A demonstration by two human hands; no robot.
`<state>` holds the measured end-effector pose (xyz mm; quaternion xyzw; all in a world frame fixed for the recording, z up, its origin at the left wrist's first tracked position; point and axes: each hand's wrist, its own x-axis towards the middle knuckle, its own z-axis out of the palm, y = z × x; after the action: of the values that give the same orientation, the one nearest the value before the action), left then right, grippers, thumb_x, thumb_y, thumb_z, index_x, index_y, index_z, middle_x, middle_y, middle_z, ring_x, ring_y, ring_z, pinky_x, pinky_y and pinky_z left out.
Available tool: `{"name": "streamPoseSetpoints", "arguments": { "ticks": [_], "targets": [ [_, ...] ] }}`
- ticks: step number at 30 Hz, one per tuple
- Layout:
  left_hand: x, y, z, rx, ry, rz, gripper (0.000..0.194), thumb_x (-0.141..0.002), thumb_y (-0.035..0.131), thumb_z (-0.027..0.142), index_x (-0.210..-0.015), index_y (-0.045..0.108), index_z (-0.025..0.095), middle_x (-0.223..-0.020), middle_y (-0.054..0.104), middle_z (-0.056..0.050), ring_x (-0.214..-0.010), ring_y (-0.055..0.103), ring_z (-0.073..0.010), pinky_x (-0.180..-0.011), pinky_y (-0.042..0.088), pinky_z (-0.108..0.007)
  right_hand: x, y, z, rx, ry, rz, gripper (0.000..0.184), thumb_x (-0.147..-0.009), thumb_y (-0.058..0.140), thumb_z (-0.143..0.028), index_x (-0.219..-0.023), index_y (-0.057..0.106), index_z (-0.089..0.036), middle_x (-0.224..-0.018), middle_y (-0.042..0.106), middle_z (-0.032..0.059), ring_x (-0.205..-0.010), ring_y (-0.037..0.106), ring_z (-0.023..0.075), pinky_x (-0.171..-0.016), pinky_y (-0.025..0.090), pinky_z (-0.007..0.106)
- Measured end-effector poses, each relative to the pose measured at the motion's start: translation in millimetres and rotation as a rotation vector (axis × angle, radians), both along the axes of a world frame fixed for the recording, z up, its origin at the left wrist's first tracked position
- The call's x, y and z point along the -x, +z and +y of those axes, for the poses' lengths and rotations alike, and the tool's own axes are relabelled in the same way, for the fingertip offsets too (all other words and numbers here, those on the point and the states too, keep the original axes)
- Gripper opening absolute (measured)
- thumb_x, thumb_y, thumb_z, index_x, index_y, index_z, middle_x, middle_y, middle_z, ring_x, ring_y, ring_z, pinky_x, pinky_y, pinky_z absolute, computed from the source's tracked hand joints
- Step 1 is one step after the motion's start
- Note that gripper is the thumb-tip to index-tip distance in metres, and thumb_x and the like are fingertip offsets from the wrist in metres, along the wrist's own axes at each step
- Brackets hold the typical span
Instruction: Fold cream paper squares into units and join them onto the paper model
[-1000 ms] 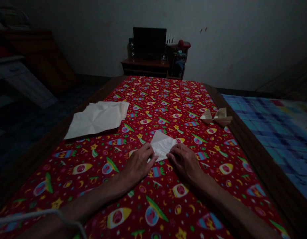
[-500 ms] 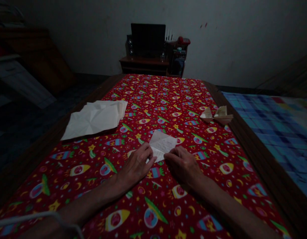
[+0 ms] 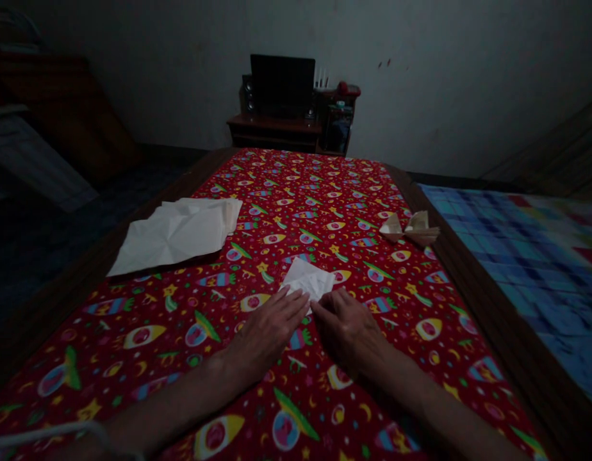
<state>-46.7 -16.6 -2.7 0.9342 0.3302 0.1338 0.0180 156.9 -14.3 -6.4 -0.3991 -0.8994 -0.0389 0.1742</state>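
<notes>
A small folded white paper (image 3: 309, 279) lies on the red patterned cloth (image 3: 296, 211). My left hand (image 3: 271, 323) lies flat on the paper's near left part, fingers stretched out. My right hand (image 3: 346, 323) rests just right of it, fingertips pressing the paper's near edge. The two hands nearly touch. The paper's near half is hidden under my fingers.
A stack of creased white sheets (image 3: 175, 232) lies at the left of the cloth. A folded tan paper shape (image 3: 410, 228) sits near the right edge. A blue checked mat (image 3: 521, 256) lies to the right. A dark cabinet with a screen (image 3: 282, 96) stands against the far wall.
My hands have drawn closer together over the paper, which now looks narrower and more folded. The view has shifted slightly.
</notes>
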Motion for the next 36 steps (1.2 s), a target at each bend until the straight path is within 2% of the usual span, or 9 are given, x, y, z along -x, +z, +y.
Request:
{"name": "streamPoseSetpoints", "arguments": {
  "ticks": [4, 12, 17, 21, 25, 27, 30, 33, 36],
  "targets": [
    [1, 3.9, -5, 0.001, 0.017, 0.062, 0.057, -0.078, 0.039, 0.001, -0.134, 0.038, 0.011, -0.141, 0.042, -0.011, -0.132, 0.036, -0.0224, -0.110, 0.029, -0.041, -1, 3.4, -3, 0.014, 0.016, -0.116, 0.031, -0.080, 0.056, -0.012, -0.111, 0.057, -0.012, -0.090, 0.055, 0.0117, -0.078, 0.042, 0.0210, -0.064, 0.040, 0.032],
    [8, 3.9, -14, -0.040, 0.089, 0.032, 0.044, -0.090, 0.041, 0.022, -0.134, 0.040, 0.015, -0.140, 0.044, -0.006, -0.130, 0.039, -0.0206, -0.108, 0.032, -0.037, -12, -1.5, -6, 0.003, 0.005, -0.086, 0.036, -0.080, 0.055, -0.012, -0.116, 0.054, -0.014, -0.095, 0.054, 0.0109, -0.083, 0.043, 0.0210, -0.067, 0.043, 0.032],
    [3, 2.5, -12, -0.031, 0.041, 0.034, 0.048, -0.092, 0.041, 0.030, -0.137, 0.036, 0.014, -0.141, 0.041, -0.009, -0.133, 0.034, -0.0229, -0.109, 0.028, -0.039, -7, -5.3, -3, -0.023, 0.003, -0.136, 0.032, -0.082, 0.056, -0.015, -0.113, 0.056, -0.015, -0.089, 0.055, 0.0103, -0.079, 0.043, 0.0201, -0.064, 0.041, 0.031],
    [7, 3.0, -9, -0.020, 0.016, 0.019, 0.043, -0.093, 0.039, 0.029, -0.134, 0.039, 0.017, -0.140, 0.044, -0.007, -0.131, 0.037, -0.0213, -0.109, 0.028, -0.039, -11, -4.2, -3, -0.034, -0.020, -0.071, 0.028, -0.081, 0.056, -0.014, -0.109, 0.060, -0.016, -0.084, 0.056, 0.0084, -0.075, 0.045, 0.0187, -0.060, 0.038, 0.029],
    [13, -1.2, -5, -0.021, -0.004, -0.002, 0.039, -0.094, 0.038, 0.023, -0.131, 0.043, 0.018, -0.136, 0.048, -0.005, -0.128, 0.040, -0.0200, -0.110, 0.028, -0.040, -13, 4.8, 4, 0.010, -0.050, 0.073, 0.016, -0.085, 0.051, -0.017, -0.093, 0.065, -0.019, -0.081, 0.056, 0.0066, -0.072, 0.048, 0.0166, -0.059, 0.039, 0.027],
    [12, -2.7, -3, -0.016, 0.001, -0.021, 0.038, -0.093, 0.039, 0.021, -0.130, 0.044, 0.019, -0.134, 0.051, -0.005, -0.128, 0.041, -0.0195, -0.109, 0.029, -0.040, -11, 10.0, 14, -0.001, -0.074, 0.153, 0.017, -0.086, 0.051, -0.022, -0.097, 0.063, -0.018, -0.095, 0.056, 0.0097, -0.083, 0.050, 0.0185, -0.067, 0.043, 0.029],
    [9, -1.3, -1, -0.025, 0.008, -0.027, 0.036, -0.093, 0.040, 0.020, -0.128, 0.047, 0.019, -0.131, 0.053, -0.005, -0.125, 0.044, -0.0206, -0.107, 0.031, -0.042, -6, 12.8, 32, -0.049, -0.139, 0.183, 0.031, -0.089, 0.047, -0.029, -0.117, 0.055, -0.018, -0.109, 0.053, 0.0137, -0.096, 0.050, 0.0222, -0.077, 0.044, 0.034],
    [9, 2.3, 2, -0.039, -0.012, -0.005, 0.034, -0.091, 0.041, 0.017, -0.124, 0.050, 0.018, -0.129, 0.055, -0.006, -0.120, 0.048, -0.0219, -0.104, 0.034, -0.042, -3, 8.8, 46, -0.012, -0.154, 0.120, 0.028, -0.090, 0.045, -0.029, -0.114, 0.056, -0.019, -0.097, 0.057, 0.0117, -0.086, 0.052, 0.0213, -0.072, 0.045, 0.033],
    [13, 4.1, 6, -0.048, -0.059, 0.020, 0.039, -0.087, 0.044, 0.011, -0.126, 0.048, 0.017, -0.129, 0.055, -0.007, -0.120, 0.048, -0.0216, -0.104, 0.034, -0.041, -8, 2.9, 51, 0.042, -0.156, 0.166, 0.028, -0.088, 0.046, -0.023, -0.114, 0.056, -0.019, -0.089, 0.060, 0.0096, -0.078, 0.054, 0.0187, -0.065, 0.044, 0.029]
  ]
}}
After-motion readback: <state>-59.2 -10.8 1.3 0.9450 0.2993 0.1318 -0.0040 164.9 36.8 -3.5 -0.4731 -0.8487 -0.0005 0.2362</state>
